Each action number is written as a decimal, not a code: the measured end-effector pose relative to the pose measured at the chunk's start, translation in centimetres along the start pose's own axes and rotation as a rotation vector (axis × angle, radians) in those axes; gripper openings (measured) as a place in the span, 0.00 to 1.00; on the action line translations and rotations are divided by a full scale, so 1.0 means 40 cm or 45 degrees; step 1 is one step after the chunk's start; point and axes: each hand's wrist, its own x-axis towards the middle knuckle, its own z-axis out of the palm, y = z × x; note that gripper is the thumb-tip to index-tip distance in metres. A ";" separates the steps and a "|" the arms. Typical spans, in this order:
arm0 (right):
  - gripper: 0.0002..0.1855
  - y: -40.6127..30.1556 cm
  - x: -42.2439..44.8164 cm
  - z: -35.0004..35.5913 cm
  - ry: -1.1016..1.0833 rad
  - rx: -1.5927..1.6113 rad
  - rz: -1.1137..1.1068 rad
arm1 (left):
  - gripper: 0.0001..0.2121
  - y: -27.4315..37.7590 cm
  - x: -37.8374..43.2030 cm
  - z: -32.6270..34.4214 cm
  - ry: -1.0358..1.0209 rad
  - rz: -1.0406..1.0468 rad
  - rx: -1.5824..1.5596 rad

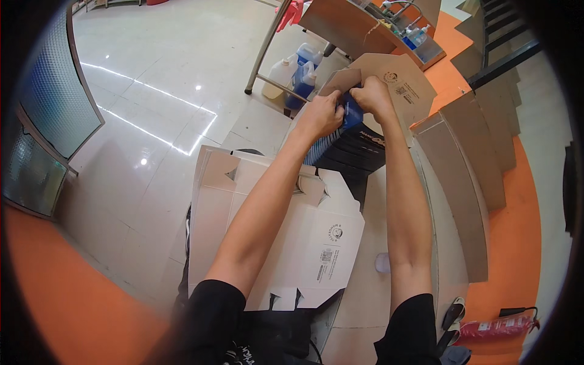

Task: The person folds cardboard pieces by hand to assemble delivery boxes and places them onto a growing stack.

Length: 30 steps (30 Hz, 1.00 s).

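Both my arms reach forward to a printed cardboard box (352, 109) with a blue part, on top of a stack of dark folded boxes (349, 148). My left hand (325, 113) is curled at its left edge, beside a raised brown flap (343, 81). My right hand (373, 96) is closed on the box's upper edge. Behind it spreads a larger cardboard panel (413, 77) with a printed face and code. Under my left forearm, flat die-cut cardboard blanks (292, 255) lie over my lap, their pale sides up.
Plastic jugs (302, 82) of blue and yellowish liquid stand beneath a metal-legged rack at the top. A sink counter (388, 32) bears soap bottles. Steps (451, 150) rise at the right; a fire extinguisher (497, 327) lies near shoes (454, 315). Glass panels (59, 82) stand at the left.
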 end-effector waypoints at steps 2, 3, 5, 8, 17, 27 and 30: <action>0.17 -0.008 -0.003 0.002 -0.018 -0.076 0.032 | 0.12 0.005 -0.002 -0.001 -0.020 -0.052 0.056; 0.17 -0.012 -0.002 0.002 -0.024 -0.115 0.043 | 0.12 0.010 -0.003 -0.004 -0.038 -0.052 0.076; 0.18 -0.017 -0.006 0.003 -0.005 -0.148 0.038 | 0.13 0.017 -0.006 -0.011 -0.072 -0.051 0.118; 0.18 -0.017 -0.002 0.008 0.025 -0.146 0.035 | 0.16 0.018 -0.002 -0.018 -0.125 -0.047 0.261; 0.19 -0.039 0.018 0.014 -0.106 -0.206 0.106 | 0.21 0.015 -0.007 -0.018 -0.134 -0.119 0.329; 0.26 -0.006 -0.088 -0.063 -0.270 0.534 0.100 | 0.26 0.024 0.010 -0.036 -0.296 -0.138 0.150; 0.24 0.035 -0.153 -0.076 -0.318 0.213 -0.272 | 0.29 0.029 0.017 -0.073 -0.407 -0.135 0.181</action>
